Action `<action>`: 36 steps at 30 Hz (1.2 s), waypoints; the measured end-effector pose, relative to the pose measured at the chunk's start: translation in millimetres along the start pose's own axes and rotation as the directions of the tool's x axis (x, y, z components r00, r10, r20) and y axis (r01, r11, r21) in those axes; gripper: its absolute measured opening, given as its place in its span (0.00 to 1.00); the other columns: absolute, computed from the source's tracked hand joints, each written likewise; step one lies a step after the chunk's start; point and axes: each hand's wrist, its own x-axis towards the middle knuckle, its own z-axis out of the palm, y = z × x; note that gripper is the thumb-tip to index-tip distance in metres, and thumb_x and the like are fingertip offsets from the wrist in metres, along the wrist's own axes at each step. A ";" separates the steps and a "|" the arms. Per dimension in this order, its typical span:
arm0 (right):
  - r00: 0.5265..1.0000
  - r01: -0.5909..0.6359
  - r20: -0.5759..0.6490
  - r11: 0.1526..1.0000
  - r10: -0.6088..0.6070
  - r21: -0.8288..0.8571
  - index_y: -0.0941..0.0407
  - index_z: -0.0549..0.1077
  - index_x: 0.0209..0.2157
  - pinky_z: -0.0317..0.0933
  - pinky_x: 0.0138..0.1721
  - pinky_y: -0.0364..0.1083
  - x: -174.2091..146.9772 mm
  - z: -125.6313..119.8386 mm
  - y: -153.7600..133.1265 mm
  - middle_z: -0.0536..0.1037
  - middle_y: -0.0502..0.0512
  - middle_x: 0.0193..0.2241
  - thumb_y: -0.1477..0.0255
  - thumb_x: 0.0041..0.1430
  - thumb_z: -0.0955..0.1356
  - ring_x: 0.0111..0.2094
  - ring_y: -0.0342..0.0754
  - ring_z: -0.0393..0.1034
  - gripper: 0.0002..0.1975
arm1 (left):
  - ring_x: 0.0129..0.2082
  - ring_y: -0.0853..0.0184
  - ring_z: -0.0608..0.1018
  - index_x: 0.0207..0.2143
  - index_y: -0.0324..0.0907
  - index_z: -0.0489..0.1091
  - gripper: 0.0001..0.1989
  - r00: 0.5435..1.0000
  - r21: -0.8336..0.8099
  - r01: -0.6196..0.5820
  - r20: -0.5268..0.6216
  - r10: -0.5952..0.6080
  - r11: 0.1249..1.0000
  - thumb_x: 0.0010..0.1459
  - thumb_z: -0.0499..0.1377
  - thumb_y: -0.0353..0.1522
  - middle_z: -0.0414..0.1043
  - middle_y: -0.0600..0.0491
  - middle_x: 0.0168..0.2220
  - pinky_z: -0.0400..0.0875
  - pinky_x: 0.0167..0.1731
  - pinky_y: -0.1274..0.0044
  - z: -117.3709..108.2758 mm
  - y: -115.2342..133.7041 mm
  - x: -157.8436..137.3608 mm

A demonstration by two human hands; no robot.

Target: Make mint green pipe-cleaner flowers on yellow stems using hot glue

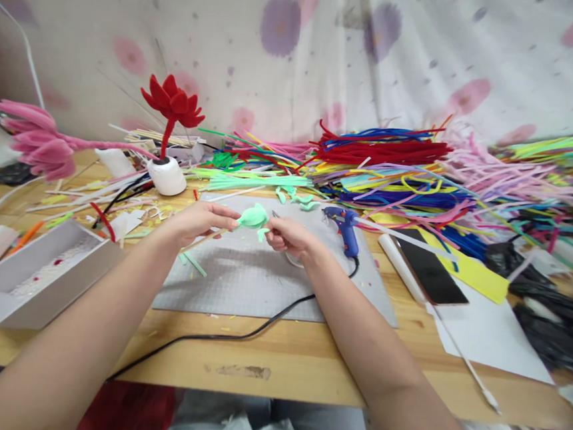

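Note:
My left hand (206, 220) is closed on a mint-green fuzzy flower bud (253, 217), which seems to be of pipe cleaner, at the end of a thin pale stick (204, 240). My right hand (287, 235) is closed just right of the bud. A small grey tip pokes up from its fingers, but I cannot make out what it holds. Beside those fingers hangs a small green curled piece (261, 234). Both hands are above a grey cutting mat (240, 291). More green curled pieces (295, 197) lie at the mat's far edge.
A blue glue gun (343, 230) lies at the mat's right, its black cord (235, 338) crossing the front. Bundles of pipe cleaners (382, 153) fill the back. A red flower (173, 105) stands in a white pot. A grey box (54, 288) sits left, a phone (430, 264) right.

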 end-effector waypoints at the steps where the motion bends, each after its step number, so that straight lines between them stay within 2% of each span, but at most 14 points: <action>1: 1.000 0.000 0.008 1.000 0.000 0.004 0.56 0.55 0.14 0.37 0.11 0.36 0.0 -0.1 0.0 0.52 0.42 0.07 0.75 0.50 0.58 0.10 0.34 0.40 0.12 | 0.34 0.67 0.71 0.32 0.43 0.76 0.17 1.000 -0.002 -0.001 0.000 0.001 1.000 0.33 0.67 0.33 0.74 0.52 0.31 0.61 0.29 0.77 -0.1 0.0 -0.2; 7: 0.999 -0.008 0.044 1.000 0.007 0.017 0.56 0.54 0.14 0.37 0.12 0.35 0.6 -0.3 0.0 0.50 0.42 0.07 0.75 0.50 0.58 0.10 0.34 0.39 0.13 | 0.32 0.67 0.72 0.32 0.42 0.76 0.18 1.000 -0.009 0.003 -0.013 -0.003 1.000 0.32 0.68 0.33 0.74 0.51 0.29 0.61 0.28 0.77 1.0 0.3 -1.5; 15: 1.000 0.014 0.010 1.000 -0.013 -0.023 0.57 0.55 0.14 0.37 0.12 0.36 -1.5 3.0 -0.7 0.52 0.43 0.07 0.75 0.50 0.58 0.11 0.34 0.39 0.13 | 0.31 0.67 0.71 0.31 0.42 0.76 0.17 1.000 -0.008 0.005 -0.003 -0.005 1.000 0.33 0.67 0.32 0.74 0.51 0.29 0.60 0.27 0.77 0.6 0.9 -1.5; 28: 0.997 0.036 -0.071 0.998 -0.040 -0.060 0.58 0.59 0.15 0.40 0.13 0.36 -2.2 7.6 -1.8 0.55 0.43 0.07 0.73 0.50 0.61 0.11 0.34 0.44 0.12 | 0.33 0.66 0.71 0.32 0.42 0.76 0.17 1.000 -0.007 -0.011 0.011 0.011 1.000 0.33 0.67 0.34 0.74 0.52 0.29 0.61 0.27 0.77 0.4 -0.5 -2.6; 36: 0.996 0.046 -0.074 0.997 -0.050 -0.055 0.59 0.64 0.18 0.44 0.13 0.36 1.7 2.9 1.8 0.60 0.45 0.10 0.71 0.52 0.62 0.12 0.34 0.49 0.11 | 0.33 0.66 0.72 0.32 0.41 0.76 0.19 0.999 -0.051 -0.021 -0.044 0.019 0.999 0.32 0.68 0.35 0.74 0.51 0.30 0.62 0.28 0.76 3.5 -2.3 -5.5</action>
